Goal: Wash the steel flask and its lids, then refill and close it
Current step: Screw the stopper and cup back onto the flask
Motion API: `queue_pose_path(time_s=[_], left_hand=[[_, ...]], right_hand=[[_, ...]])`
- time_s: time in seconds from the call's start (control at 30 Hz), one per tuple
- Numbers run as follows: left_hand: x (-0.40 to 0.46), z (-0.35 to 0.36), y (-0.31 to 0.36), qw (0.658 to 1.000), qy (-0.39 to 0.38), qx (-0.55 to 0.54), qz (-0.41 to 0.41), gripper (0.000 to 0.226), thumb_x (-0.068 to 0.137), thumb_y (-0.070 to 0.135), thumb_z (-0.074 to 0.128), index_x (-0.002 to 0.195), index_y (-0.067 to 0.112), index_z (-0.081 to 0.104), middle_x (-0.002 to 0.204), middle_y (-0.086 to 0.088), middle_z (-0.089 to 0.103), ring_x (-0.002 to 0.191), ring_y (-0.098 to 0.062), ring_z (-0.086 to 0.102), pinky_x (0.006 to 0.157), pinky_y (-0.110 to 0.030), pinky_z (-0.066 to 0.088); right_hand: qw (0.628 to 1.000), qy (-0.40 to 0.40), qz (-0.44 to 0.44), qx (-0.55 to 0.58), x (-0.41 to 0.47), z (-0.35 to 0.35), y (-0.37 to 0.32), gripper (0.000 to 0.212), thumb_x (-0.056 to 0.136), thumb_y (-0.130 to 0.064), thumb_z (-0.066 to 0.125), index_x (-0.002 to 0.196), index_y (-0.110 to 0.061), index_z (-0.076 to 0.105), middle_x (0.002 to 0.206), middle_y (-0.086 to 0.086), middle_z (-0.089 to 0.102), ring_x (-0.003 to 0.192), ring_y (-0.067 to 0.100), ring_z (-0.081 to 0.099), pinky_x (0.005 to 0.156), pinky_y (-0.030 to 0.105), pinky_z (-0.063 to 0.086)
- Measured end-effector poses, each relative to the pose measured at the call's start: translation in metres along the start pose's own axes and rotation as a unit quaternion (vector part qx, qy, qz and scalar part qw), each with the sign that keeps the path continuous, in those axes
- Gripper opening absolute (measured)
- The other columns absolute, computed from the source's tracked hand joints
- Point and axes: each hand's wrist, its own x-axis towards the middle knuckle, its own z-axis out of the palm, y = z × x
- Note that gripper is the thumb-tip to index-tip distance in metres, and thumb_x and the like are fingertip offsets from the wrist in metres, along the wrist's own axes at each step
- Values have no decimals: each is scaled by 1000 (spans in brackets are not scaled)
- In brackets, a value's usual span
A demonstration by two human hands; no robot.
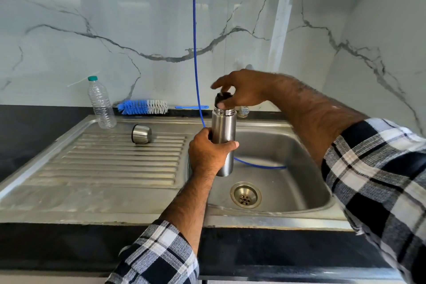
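- I am gripping the steel flask (223,136) upright in my left hand (208,152), fingers wrapped round its lower body, holding it above the sink (299,163).
- Its brushed body is showing a threaded, shiny neck just above my fist.
- My right hand (242,92) is pinching the black inner lid (223,97) right over the flask's mouth.
- The steel cup lid (141,134) is lying on its side, left of my left hand.

Steel flask (224,143) above sink (299,145)
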Motion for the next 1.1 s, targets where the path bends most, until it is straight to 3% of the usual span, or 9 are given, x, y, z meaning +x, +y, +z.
queue_pose_path(time_s=[0.07, 0.13, 0.27, 0.43, 0.57, 0.73, 0.83, 0.93, 1.1], left_hand=[[2, 0, 0, 1000, 2, -5, -6, 63, 56, 47, 100, 108, 22, 74, 101, 6, 79, 83, -11, 73, 77, -30, 62], [2, 1, 0, 1000, 1, -3, -5, 63, 56, 47, 100, 108, 22, 74, 100, 6, 79, 82, -11, 74, 78, -33, 64], [0, 1, -1, 1000, -1, 2, -2, 63, 56, 46, 100, 108, 21, 74, 101, 5, 79, 83, -12, 74, 77, -32, 63], [-2, 0, -2, 1000, 2, 5, 6, 61, 56, 46, 100, 106, 21, 75, 99, 4, 80, 81, -11, 74, 74, -28, 61], [-4, -3, -1, 1000, -2, -2, 11, 56, 56, 46, 100, 101, 23, 75, 94, 6, 79, 77, -8, 73, 71, -28, 60], [-3, -4, 1, 1000, -3, 11, 16, 56, 56, 50, 99, 99, 26, 74, 92, 9, 78, 76, -7, 71, 71, -28, 60], [-3, -2, 0, 999, -1, 33, 32, 59, 55, 54, 97, 101, 26, 74, 92, 10, 78, 77, -9, 73, 73, -33, 64], [-6, -1, 1, 997, 15, 54, 52, 59, 57, 54, 97, 103, 24, 75, 91, 8, 79, 76, -11, 74, 71, -35, 65], [-10, -1, 4, 994, 40, 73, 66, 51, 58, 53, 94, 93, 22, 74, 82, 5, 77, 70, -17, 71, 65, -29, 59]], right_hand=[[999, -10, -28, 32, -4, -4, 1, 57, 96, -26, 76, 149, -31, 57, 146, -1, 64, 115, 12, 59, 112, 38, 43], [999, 10, -25, 25, -5, -3, 0, 52, 94, -20, 76, 144, -27, 63, 142, 0, 66, 111, 11, 58, 109, 36, 46], [999, 38, -13, 2, -1, 1, -4, 45, 92, -30, 77, 135, -20, 69, 130, 1, 68, 115, 15, 59, 103, 36, 49], [997, 67, 20, -42, 6, 12, -6, 49, 91, -52, 70, 121, -14, 73, 112, 7, 73, 102, 22, 67, 91, 41, 58], [993, 99, 24, -59, 3, 21, -4, 58, 96, -66, 58, 112, -11, 67, 98, 5, 68, 92, 21, 63, 77, 36, 50], [995, 82, 22, -43, 0, 28, 1, 71, 91, -85, 46, 119, -22, 63, 95, -3, 65, 91, 19, 64, 83, 39, 55], [994, 88, 32, -52, 2, 31, 3, 61, 94, -78, 52, 110, -22, 69, 96, -3, 68, 92, 18, 66, 80, 36, 55], [984, 130, 76, -92, 1, 37, -3, 47, 95, -71, 51, 98, -25, 61, 88, -2, 62, 86, 20, 62, 71, 34, 47], [967, 143, 175, -117, 5, 40, -21, 44, 100, -59, 45, 107, -18, 59, 93, 4, 60, 88, 25, 61, 73, 38, 48]])
